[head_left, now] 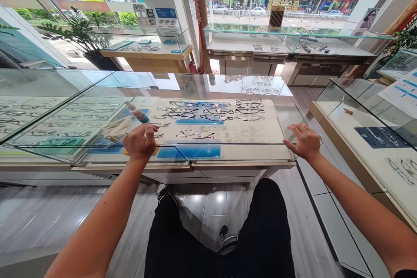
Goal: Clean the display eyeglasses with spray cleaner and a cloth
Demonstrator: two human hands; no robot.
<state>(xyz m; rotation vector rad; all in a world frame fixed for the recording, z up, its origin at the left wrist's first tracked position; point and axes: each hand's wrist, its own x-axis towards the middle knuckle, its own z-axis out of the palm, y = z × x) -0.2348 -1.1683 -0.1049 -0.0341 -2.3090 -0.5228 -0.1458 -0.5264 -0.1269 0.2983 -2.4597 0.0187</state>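
Note:
My left hand is curled into a loose fist by the front edge of the glass display case, with nothing showing in it. Just beyond its knuckles is a small white spray bottle with a blue-green label, tilted in the view. A beige cloth lies left of that hand. At the case's right end, my right hand has its fingers partly stretched and apart, holding nothing. Between the hands, several rows of eyeglasses show through the glass, some above blue cards.
More glass cases stand on the left, on the right and by the windows. A potted plant is at the back left. My knees are below the case's front, with part of a wheeled stool between them.

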